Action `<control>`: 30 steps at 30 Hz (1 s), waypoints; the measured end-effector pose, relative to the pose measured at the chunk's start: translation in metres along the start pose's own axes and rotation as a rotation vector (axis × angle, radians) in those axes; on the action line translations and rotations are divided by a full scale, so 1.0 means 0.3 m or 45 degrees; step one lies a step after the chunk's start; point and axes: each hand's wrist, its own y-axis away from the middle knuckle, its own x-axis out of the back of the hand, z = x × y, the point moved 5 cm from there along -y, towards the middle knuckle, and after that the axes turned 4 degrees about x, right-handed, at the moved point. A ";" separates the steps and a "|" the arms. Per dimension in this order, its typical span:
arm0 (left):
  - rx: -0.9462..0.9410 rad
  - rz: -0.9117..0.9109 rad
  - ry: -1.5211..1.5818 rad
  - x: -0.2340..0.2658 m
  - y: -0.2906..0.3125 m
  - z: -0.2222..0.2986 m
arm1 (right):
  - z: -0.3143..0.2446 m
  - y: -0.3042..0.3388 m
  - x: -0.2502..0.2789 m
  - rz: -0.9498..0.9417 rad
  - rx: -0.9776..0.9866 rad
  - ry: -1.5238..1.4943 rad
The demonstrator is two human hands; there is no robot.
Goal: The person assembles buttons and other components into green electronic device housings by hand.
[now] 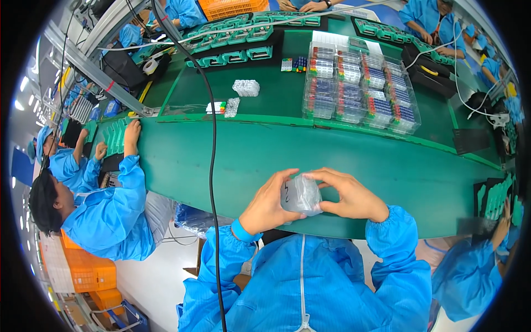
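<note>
My two hands are together at the near edge of the green bench [249, 149]. Between them is a clear plastic bag [301, 195], crumpled and rounded, with dark handwritten marks on its side; what lies inside cannot be made out. My left hand [264, 205] grips the bag's left side, its thumb along the bottom and its fingers over the top. From the right, my right hand [351, 195] holds it with curled fingers and thumb. A blue band [241, 231] circles my left wrist.
Beyond my hands stands a clear compartment tray [406, 128] of stacked multicoloured small parts. White stacks [246, 87] lie left of it. A black cable [213, 144] hangs across the view. Co-workers sit at left [110, 216], right [470, 271] and far side, near green fixtures [235, 56].
</note>
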 end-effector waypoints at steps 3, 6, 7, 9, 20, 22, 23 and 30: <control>0.068 -0.063 0.027 0.014 -0.016 -0.001 | 0.030 0.007 -0.001 -0.023 -0.012 -0.180; 0.100 -0.092 -0.003 0.006 -0.028 0.005 | 0.062 0.007 -0.014 -0.008 -0.022 -0.233; 0.065 -0.070 -0.054 0.004 -0.032 0.014 | 0.074 0.009 -0.015 0.020 -0.054 -0.249; 0.062 -0.020 -0.079 0.010 -0.033 0.034 | 0.079 0.010 -0.011 0.063 -0.056 -0.279; 0.307 0.112 0.524 -0.016 0.012 -0.090 | 0.234 0.074 -0.008 0.268 -0.179 -0.971; 0.306 0.112 0.503 -0.011 0.010 -0.083 | 0.243 0.078 -0.013 0.290 -0.171 -0.982; 0.306 0.110 0.503 -0.006 0.008 -0.085 | 0.247 0.080 -0.009 0.316 -0.162 -0.991; 0.256 0.485 0.350 0.154 0.023 -0.149 | 0.287 0.130 0.037 0.434 -0.183 -0.903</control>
